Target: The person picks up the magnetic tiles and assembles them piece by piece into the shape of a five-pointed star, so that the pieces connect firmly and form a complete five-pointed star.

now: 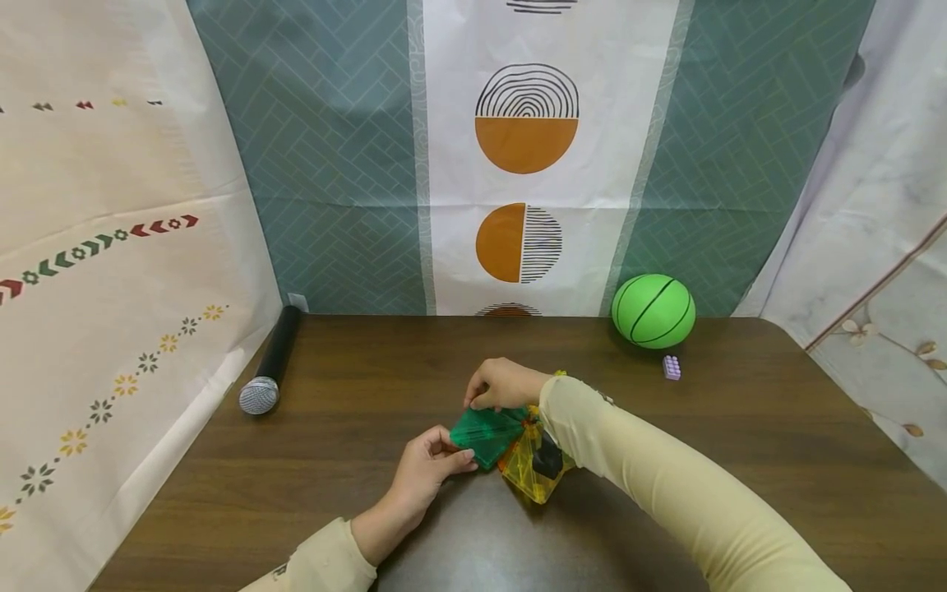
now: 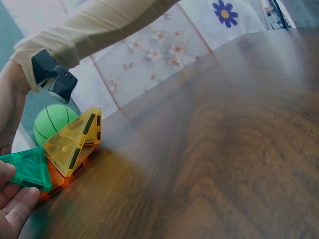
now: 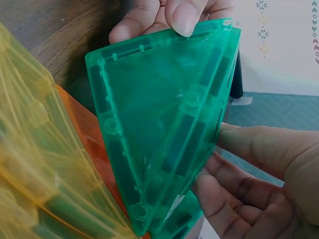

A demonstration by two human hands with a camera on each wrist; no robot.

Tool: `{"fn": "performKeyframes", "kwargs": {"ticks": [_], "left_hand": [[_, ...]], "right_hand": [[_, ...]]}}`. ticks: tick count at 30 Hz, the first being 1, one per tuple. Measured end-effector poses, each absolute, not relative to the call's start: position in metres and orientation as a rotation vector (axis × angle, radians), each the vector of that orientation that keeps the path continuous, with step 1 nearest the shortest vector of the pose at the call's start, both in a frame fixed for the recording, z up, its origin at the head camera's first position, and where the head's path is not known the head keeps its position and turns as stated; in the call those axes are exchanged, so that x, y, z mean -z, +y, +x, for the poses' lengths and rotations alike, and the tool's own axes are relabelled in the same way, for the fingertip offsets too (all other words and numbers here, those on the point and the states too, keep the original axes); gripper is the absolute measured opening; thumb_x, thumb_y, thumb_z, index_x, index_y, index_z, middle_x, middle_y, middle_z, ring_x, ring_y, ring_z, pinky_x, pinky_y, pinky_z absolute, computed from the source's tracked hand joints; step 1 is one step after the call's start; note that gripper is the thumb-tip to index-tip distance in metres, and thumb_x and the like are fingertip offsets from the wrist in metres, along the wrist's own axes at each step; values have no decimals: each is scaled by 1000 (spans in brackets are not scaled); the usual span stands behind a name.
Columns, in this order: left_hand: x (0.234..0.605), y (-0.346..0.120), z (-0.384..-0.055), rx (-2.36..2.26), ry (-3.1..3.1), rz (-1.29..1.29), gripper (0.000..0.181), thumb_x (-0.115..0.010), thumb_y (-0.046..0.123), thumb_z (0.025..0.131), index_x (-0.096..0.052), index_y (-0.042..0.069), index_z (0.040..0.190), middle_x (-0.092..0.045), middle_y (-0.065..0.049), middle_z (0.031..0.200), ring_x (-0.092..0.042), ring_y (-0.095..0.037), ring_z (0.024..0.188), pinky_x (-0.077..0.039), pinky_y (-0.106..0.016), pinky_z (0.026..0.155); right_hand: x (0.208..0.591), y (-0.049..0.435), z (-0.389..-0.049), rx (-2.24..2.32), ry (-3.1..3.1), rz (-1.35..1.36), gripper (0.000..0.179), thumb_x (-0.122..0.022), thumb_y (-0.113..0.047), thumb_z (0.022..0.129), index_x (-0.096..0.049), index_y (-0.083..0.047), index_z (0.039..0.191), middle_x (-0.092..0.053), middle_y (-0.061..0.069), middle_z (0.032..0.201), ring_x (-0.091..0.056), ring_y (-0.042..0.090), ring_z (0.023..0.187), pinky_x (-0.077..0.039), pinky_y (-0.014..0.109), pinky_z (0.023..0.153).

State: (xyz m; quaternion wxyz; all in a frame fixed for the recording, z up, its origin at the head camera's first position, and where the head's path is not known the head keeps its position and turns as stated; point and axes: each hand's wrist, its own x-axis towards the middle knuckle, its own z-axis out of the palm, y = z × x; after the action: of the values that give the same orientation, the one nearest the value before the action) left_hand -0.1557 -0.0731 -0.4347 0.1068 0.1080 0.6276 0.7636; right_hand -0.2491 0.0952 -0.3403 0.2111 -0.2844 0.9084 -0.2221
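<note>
Green see-through triangular magnetic tiles (image 1: 484, 436) lean together at a slant, close against an orange tile (image 2: 56, 183). My left hand (image 1: 423, 470) pinches their near left edge between thumb and fingers. From the far side, my right hand (image 1: 506, 384) holds the green tiles' edge, as the right wrist view shows with thumb and fingers at that edge (image 3: 222, 124). Yellow triangular magnetic tiles (image 1: 534, 473) stand tilted right beside the green ones, partly hidden behind the right sleeve in the head view. Dark strips run along the tiles' edges.
A black microphone (image 1: 270, 362) with a silver head lies at the table's left edge. Toward the back right are a green ball (image 1: 653, 311) with black lines and a small lilac studded brick (image 1: 672, 367). Patterned cloths (image 1: 355, 164) hang around the wooden table (image 1: 355, 386).
</note>
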Motion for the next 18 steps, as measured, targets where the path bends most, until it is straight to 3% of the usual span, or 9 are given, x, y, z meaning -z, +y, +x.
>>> {"fn": "performKeyframes", "kwargs": {"ticks": [3,11,18], "left_hand": [[435,-73,-154,-2259,1842,362,17,-71,7,86,-54,6,82,-64,4,83,-67,-10,77,-59,-27,75],[430,-64,-154,-2208,1849,123,13,-65,-4,86,-53,1,83,-63,2,79,-67,-12,74,-58,-27,75],[432,-64,-152,-2197,1847,128,12,-66,-3,86,-55,-1,86,-63,2,78,-67,-11,71,-58,-25,74]], "right_hand": [[340,95,-249,599,2525,-817,14,-61,-12,94,-75,-11,97,-71,2,95,-60,11,65,-53,21,63],[338,94,-246,549,2529,-898,16,-60,-14,94,-75,-10,98,-73,3,97,-63,12,69,-52,17,62],[338,94,-246,494,2544,-948,17,-61,-15,94,-76,-10,99,-74,2,96,-59,4,75,-49,16,67]]}}
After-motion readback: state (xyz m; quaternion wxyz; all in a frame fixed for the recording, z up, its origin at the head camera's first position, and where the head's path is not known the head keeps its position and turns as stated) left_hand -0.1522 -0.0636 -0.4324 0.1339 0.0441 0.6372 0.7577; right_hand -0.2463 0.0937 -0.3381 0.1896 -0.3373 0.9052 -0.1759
